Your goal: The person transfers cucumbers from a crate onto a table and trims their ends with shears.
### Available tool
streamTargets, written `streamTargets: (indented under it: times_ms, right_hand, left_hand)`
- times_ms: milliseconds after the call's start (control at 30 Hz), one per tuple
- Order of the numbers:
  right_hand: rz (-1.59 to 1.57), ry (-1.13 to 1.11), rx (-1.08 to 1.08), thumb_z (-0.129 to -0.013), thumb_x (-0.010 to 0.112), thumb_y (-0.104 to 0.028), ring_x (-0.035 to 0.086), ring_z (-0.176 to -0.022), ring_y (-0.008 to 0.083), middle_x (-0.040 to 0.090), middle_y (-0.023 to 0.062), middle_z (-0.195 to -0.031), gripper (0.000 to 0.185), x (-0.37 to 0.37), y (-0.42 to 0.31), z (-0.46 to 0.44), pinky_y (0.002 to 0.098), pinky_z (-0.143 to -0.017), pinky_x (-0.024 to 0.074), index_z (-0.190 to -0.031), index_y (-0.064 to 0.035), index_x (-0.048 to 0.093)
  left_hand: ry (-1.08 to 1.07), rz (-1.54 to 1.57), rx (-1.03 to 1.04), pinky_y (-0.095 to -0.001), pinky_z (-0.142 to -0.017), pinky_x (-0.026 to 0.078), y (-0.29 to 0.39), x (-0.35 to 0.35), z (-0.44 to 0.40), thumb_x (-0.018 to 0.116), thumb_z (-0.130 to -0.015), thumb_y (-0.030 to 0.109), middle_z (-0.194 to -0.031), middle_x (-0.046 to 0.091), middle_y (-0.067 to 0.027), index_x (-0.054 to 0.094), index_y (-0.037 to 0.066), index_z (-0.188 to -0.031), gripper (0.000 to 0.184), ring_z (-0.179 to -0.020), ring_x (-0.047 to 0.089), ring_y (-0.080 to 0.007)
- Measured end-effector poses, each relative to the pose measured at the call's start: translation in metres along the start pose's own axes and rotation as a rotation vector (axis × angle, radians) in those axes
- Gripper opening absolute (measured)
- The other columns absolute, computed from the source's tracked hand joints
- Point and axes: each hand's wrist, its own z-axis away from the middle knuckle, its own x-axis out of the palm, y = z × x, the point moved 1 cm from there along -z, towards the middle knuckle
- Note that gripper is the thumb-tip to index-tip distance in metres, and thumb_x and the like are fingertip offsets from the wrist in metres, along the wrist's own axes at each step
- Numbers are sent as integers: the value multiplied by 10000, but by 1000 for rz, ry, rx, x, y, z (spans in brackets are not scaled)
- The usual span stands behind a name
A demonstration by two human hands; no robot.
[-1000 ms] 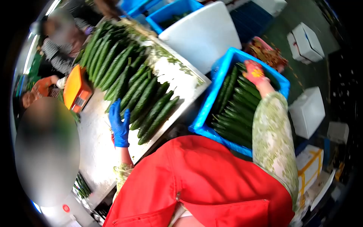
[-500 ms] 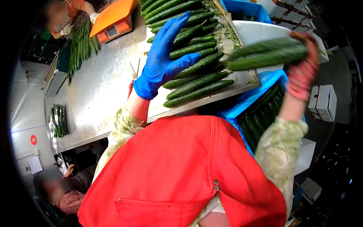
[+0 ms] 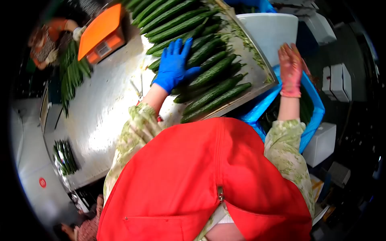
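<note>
Cucumbers [image 3: 220,71] partly blocked by wide-open left hand [image 3: 173,67], orange scale [image 3: 102,34] nearby; open right hand [image 3: 290,69] hides some blue-lined crate [image 3: 318,107].

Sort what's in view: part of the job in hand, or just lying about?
Job in hand, likely:
- blue-gloved left hand
- pink-gloved right hand
- long green cucumbers
- blue plastic-lined bin
- metal-topped table

Lying about, likely:
- orange flat-topped scale
- bundled dark-green cucumbers
- white foam box

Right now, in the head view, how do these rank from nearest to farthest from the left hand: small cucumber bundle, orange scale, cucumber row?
From the left hand:
1. Cucumber row, directly at the hand.
2. Orange scale, to the left, farther up the table.
3. Small cucumber bundle, at the table's left end.
</note>
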Motion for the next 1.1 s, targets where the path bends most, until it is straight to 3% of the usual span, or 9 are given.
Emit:
streamTargets:
  times_ms: [167,367,467,533,600,700,733,900,1100]
  right_hand:
    - [435,314,-43,-861,657,-163,626,-971,177,648,117,-1085,414,-154,-81,27,299,-863,489,-1234,-16,552]
    - [736,243,420,-858,646,-150,487,-612,65,608,12,-831,383,-234,-53,72,197,-561,406,-1199,4,566]
    - [860,222,583,-833,669,-298,583,-955,238,615,168,-1087,594,-210,-16,85,314,-815,461,-1293,29,483]
    - [1123,274,422,-787,690,-430,371,-1340,347,434,262,-1394,825,-179,-6,76,391,-1087,301,-1383,46,375]
    - [1115,298,33,-803,689,-435,405,-1316,314,474,221,-1374,822,-216,53,57,374,-1096,302,-1397,37,373]
    - [1069,144,106,-752,736,-383,479,-1259,317,473,211,-1382,886,-169,27,56,390,-1051,387,-1430,6,318]
    - [1298,515,541,-741,749,-332,521,-1209,312,515,209,-1334,858,-180,47,73,391,-1004,425,-1416,-3,334]
    - [659,460,451,-728,728,-81,489,-1178,269,498,145,-1332,868,-194,51,98,376,-1016,373,-1453,-22,255]
    - [245,270,445,-806,731,-187,444,-1221,232,468,70,-1363,787,-198,40,105,378,-1022,358,-1458,-96,300]
  left_hand:
    - [-33,72,133,-498,-1064,317,5,-10,-11,689,-750,514,-1406,375,-303,268,130,-1488,932,-1290,367,-461]
    - [-31,102,271,-477,-1060,318,1,-14,-15,697,-745,516,-1396,389,-310,292,112,-1479,930,-1280,377,-468]
    - [-44,82,243,-478,-1060,322,5,-15,-16,724,-746,442,-1378,405,-316,308,84,-1467,906,-1280,378,-470]
    - [-3,90,256,-489,-1070,315,6,-19,-19,749,-733,355,-1363,420,-317,357,34,-1429,861,-1281,382,-467]
    - [31,50,324,-492,-1086,299,-4,-21,-18,754,-731,378,-1363,453,-263,444,12,-1359,790,-1286,382,-458]
    - [-71,84,151,-503,-1093,273,-6,-13,-11,712,-747,475,-1418,390,-250,317,99,-1459,896,-1315,339,-463]
    - [-94,33,116,-511,-1091,270,-1,-12,-9,690,-755,502,-1430,371,-251,283,123,-1475,909,-1318,330,-470]
    - [-40,-61,67,-537,-1079,273,16,-18,-1,610,-779,592,-1442,357,-238,252,172,-1490,900,-1312,333,-468]
    - [1,-60,39,-538,-1071,289,17,-26,2,623,-771,581,-1427,379,-222,273,174,-1480,889,-1295,358,-457]
